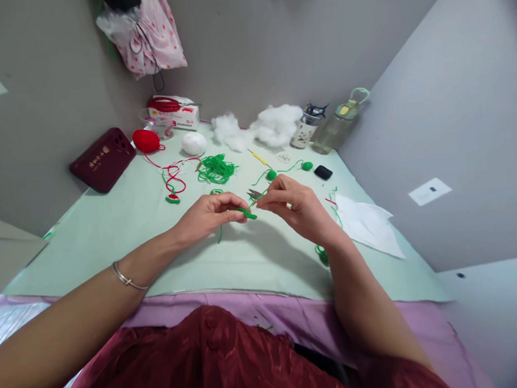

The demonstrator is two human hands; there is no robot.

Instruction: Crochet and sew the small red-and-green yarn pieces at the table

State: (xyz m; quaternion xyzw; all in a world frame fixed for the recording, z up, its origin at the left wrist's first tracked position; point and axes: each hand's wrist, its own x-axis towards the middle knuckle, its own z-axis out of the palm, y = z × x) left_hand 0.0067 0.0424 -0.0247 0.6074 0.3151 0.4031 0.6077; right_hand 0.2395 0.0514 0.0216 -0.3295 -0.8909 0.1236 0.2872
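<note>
Between the thumb and fingers of my left hand [210,215] is a small green crocheted piece [250,214]. A green yarn tail hangs below that hand. My right hand [299,207], just to the right, is pinched on a strand of green yarn [257,200] that runs up from the piece. Whether a needle or hook is also in those fingers, I cannot tell. Scissors [253,193] lie behind, their blades showing between my hands. Small green balls [272,174] sit beyond my right hand, trailing yarn.
Around the mint-green table [193,272] lie loose green yarn [217,169], a red yarn ball [146,141], a white ball [194,143], white stuffing [276,126] and a yellow-handled hook [259,158]. A bottle [340,123], pen cup [305,131], white sheet [367,223] and dark red phone [103,161] stand or lie nearer the edges.
</note>
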